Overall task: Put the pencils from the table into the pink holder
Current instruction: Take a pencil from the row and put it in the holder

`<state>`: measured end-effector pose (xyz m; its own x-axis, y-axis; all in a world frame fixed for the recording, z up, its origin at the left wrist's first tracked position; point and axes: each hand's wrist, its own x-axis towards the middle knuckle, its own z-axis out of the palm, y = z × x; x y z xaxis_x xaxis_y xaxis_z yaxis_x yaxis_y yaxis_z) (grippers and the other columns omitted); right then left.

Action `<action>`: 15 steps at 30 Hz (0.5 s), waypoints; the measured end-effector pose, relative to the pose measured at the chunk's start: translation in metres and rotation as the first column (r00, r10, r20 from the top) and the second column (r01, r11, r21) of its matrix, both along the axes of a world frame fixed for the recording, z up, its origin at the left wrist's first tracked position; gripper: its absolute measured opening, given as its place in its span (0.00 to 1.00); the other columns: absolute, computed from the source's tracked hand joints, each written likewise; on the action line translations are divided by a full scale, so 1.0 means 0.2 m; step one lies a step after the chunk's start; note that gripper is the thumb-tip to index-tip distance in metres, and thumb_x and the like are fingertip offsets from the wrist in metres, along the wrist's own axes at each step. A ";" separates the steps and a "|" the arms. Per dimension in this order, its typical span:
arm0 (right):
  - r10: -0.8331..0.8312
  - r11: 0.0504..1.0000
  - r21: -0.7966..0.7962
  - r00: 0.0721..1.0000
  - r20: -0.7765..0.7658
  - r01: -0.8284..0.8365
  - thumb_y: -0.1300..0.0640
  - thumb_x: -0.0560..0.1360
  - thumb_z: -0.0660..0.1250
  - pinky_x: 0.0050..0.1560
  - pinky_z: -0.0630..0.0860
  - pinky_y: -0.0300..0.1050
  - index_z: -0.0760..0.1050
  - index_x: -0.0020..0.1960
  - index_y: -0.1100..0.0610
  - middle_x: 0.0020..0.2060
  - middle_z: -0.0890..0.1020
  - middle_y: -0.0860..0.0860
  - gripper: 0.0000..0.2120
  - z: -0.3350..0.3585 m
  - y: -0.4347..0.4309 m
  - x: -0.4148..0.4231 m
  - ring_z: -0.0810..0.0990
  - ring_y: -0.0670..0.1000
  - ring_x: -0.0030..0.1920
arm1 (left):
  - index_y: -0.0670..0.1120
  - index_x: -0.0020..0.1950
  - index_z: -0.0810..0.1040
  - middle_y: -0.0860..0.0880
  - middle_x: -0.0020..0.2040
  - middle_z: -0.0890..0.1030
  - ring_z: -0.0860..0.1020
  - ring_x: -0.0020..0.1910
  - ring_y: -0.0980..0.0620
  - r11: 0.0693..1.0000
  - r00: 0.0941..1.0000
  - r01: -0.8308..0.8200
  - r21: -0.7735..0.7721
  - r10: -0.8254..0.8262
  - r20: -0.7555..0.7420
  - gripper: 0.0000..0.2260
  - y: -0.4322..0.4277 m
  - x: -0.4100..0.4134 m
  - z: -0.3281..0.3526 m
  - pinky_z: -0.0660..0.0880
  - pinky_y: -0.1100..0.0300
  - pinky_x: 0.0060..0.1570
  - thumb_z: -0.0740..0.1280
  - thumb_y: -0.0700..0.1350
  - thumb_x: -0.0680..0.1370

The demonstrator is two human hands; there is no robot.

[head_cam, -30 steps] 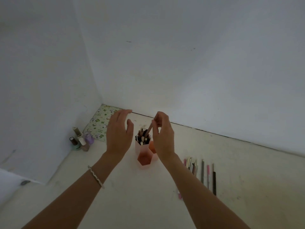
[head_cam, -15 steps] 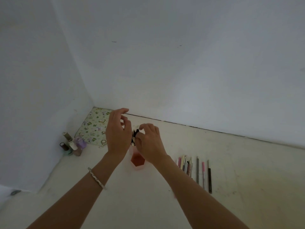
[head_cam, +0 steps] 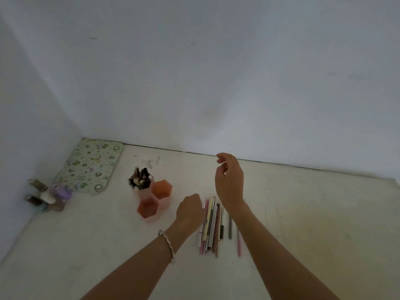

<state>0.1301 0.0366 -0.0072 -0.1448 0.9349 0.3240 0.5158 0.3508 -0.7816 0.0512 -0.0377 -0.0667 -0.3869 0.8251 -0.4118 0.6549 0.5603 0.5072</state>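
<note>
The pink holder (head_cam: 149, 211) has three hexagonal cups and stands left of centre on the table. Its tallest cup holds several pencils (head_cam: 140, 180); the two lower cups look empty. Several loose pencils (head_cam: 213, 224) lie side by side to the holder's right. My left hand (head_cam: 190, 210) is down at the left edge of this row, back up and fingers curled under, so its fingertips are hidden. My right hand (head_cam: 229, 182) hovers above the far ends of the loose pencils, fingers loosely curled and holding nothing.
A patterned green mat (head_cam: 91, 165) lies in the back left corner. Several small bottles (head_cam: 48, 197) stand by the left wall. White walls close off the table (head_cam: 313, 224) at the back and left.
Both hands left the holder and moved right to the loose pencils. The pencil my right hand held over the holder is gone from it. My left hand dropped to the row.
</note>
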 end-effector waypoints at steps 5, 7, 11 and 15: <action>-0.039 0.989 -0.144 0.999 0.008 0.039 0.71 0.73 0.57 0.45 0.72 0.34 0.78 0.54 0.57 0.44 0.80 0.47 0.17 -0.08 0.02 0.18 0.77 0.44 0.44 | 0.43 0.55 0.72 0.45 0.54 0.79 0.79 0.52 0.45 0.995 0.998 -0.037 -0.090 0.033 -0.052 0.08 0.02 0.10 -0.12 0.76 0.55 0.48 0.61 0.38 0.77; -0.056 0.983 -0.176 0.998 0.021 0.059 0.71 0.74 0.57 0.45 0.73 0.37 0.78 0.53 0.57 0.44 0.81 0.48 0.16 -0.11 0.03 0.25 0.78 0.45 0.43 | 0.44 0.56 0.70 0.46 0.53 0.79 0.80 0.51 0.45 0.994 0.993 -0.060 -0.091 0.051 -0.104 0.08 0.04 0.12 -0.14 0.76 0.55 0.46 0.61 0.39 0.77; -0.066 0.976 -0.206 0.997 0.030 0.070 0.69 0.75 0.58 0.46 0.76 0.44 0.79 0.53 0.59 0.44 0.82 0.49 0.14 -0.18 0.03 0.32 0.78 0.48 0.42 | 0.42 0.57 0.70 0.45 0.52 0.79 0.80 0.50 0.45 0.992 0.990 -0.077 -0.102 0.064 -0.128 0.10 0.05 0.13 -0.15 0.73 0.57 0.42 0.63 0.41 0.77; -0.002 0.958 -0.285 0.996 0.091 0.028 0.66 0.76 0.59 0.45 0.75 0.43 0.78 0.52 0.57 0.44 0.81 0.49 0.12 -0.22 0.05 0.32 0.77 0.48 0.41 | 0.40 0.54 0.72 0.44 0.51 0.78 0.79 0.48 0.46 0.998 0.996 -0.060 -0.017 0.058 -0.065 0.08 0.07 0.05 -0.10 0.75 0.57 0.44 0.65 0.42 0.77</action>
